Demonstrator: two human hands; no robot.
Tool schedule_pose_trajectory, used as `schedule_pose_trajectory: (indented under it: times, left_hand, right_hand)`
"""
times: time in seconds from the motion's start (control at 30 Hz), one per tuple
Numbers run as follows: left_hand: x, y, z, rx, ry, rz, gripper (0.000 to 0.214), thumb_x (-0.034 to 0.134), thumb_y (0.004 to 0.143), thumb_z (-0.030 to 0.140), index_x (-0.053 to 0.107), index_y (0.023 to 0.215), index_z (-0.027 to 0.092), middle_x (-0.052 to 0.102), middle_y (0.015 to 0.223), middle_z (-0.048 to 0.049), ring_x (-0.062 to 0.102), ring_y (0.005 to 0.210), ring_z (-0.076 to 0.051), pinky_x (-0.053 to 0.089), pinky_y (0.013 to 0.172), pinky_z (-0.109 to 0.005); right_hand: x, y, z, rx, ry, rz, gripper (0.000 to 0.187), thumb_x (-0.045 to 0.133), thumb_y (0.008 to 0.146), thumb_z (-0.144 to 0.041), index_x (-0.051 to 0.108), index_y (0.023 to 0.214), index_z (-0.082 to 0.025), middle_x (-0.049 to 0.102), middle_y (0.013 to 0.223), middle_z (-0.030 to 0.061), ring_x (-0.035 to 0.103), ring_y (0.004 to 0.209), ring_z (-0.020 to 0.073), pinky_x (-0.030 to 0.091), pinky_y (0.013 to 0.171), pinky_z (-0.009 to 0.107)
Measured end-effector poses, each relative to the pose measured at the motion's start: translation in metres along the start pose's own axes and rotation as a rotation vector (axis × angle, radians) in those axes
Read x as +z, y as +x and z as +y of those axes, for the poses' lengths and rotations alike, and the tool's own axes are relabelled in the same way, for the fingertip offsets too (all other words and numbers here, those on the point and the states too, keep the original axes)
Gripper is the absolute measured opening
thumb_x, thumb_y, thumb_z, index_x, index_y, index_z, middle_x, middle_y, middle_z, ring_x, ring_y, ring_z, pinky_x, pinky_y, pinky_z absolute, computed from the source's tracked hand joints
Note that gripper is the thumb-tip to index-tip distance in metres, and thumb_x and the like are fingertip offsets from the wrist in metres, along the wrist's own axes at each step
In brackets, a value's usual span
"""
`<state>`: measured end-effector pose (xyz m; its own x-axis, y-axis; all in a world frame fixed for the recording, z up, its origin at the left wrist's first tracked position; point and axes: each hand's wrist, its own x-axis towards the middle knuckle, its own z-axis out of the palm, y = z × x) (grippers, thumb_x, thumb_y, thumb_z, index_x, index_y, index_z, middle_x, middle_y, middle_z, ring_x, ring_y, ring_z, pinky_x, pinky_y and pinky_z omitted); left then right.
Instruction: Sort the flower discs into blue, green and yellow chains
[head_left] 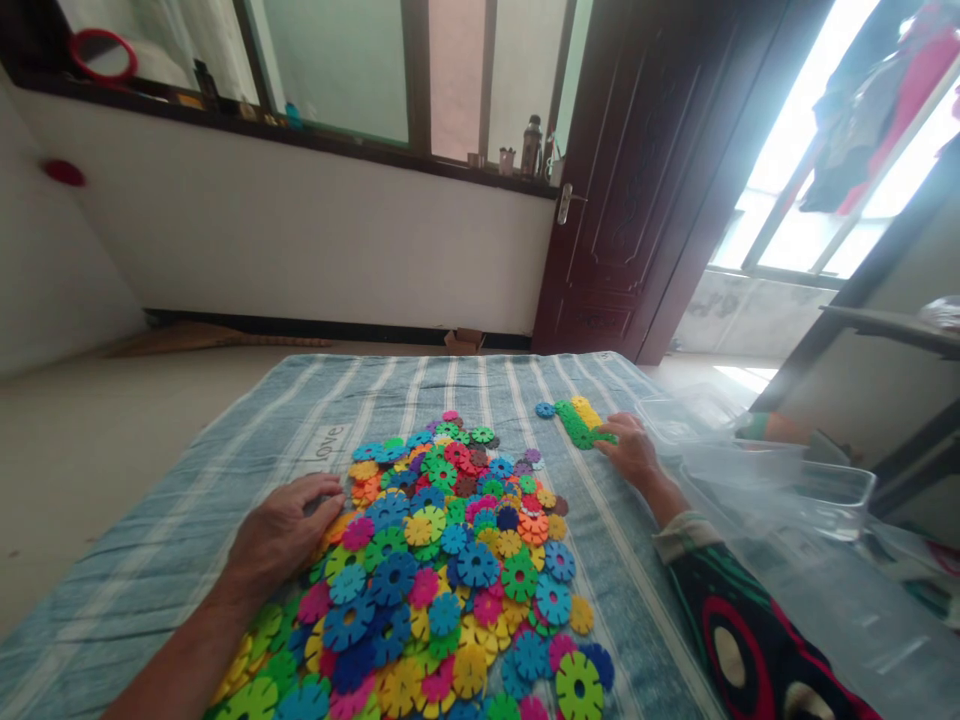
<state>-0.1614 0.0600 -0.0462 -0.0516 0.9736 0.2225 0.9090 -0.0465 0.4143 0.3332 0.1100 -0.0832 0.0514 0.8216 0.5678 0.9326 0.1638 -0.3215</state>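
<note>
A big heap of colourful plastic snowflake discs (442, 560) lies on a blue striped cloth (225, 480). My left hand (281, 530) rests palm down at the heap's left edge, fingers curled over a few discs. My right hand (634, 450) reaches to the far right and touches a small joined piece of green and yellow discs (579, 420), with one blue disc (544, 410) beside it. Whether the right fingers grip the piece is unclear.
Clear plastic containers (780, 480) and clear wrapping sit at the right edge of the cloth. A dark wooden door (622, 200) and a white wall under a window sill with bottles stand behind. Bare floor (67, 440) lies to the left.
</note>
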Motion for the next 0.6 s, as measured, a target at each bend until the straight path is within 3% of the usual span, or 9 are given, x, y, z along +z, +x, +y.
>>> schedule_pose_trajectory:
  times: [0.17,0.33,0.47,0.6]
  left_hand:
    - [-0.001,0.0,0.002,0.016,0.0,0.028,0.042,0.044,0.068,0.048,0.07,0.083,0.019,0.069,0.112,-0.0083,0.062,0.106,-0.026,0.046,0.096,-0.033]
    - [-0.003,0.0,0.005,0.047,-0.002,0.051,0.039,0.045,0.067,0.047,0.071,0.08,0.022,0.071,0.108,-0.0048,0.064,0.103,-0.024,0.048,0.093,-0.032]
    - [-0.003,0.0,0.004,0.043,-0.001,0.057,0.038,0.045,0.067,0.047,0.071,0.079,0.022,0.071,0.108,-0.0038,0.064,0.101,-0.024,0.048,0.092,-0.031]
    - [-0.002,0.0,0.005,0.027,-0.002,0.042,0.042,0.044,0.067,0.048,0.071,0.082,0.021,0.07,0.11,-0.0056,0.063,0.103,-0.025,0.047,0.094,-0.032]
  right_hand:
    - [0.007,-0.001,-0.011,-0.013,-0.027,-0.086,0.015,0.066,0.072,-0.025,0.072,0.086,-0.023,0.059,0.105,0.0061,0.051,0.107,0.0224,0.04,0.095,0.036]
    - [0.004,0.001,-0.009,-0.015,-0.005,-0.05,0.021,0.064,0.074,-0.024,0.07,0.094,-0.023,0.062,0.103,0.0067,0.053,0.105,0.0227,0.04,0.094,0.037]
    - [-0.004,-0.001,-0.001,0.066,-0.065,-0.047,0.031,0.062,0.075,-0.024,0.067,0.106,-0.023,0.064,0.101,0.006,0.055,0.1,0.0224,0.041,0.09,0.035]
    - [-0.005,-0.004,-0.003,0.146,-0.143,-0.138,0.036,0.062,0.076,-0.028,0.064,0.111,-0.022,0.064,0.1,0.0063,0.058,0.094,0.0218,0.042,0.08,0.031]
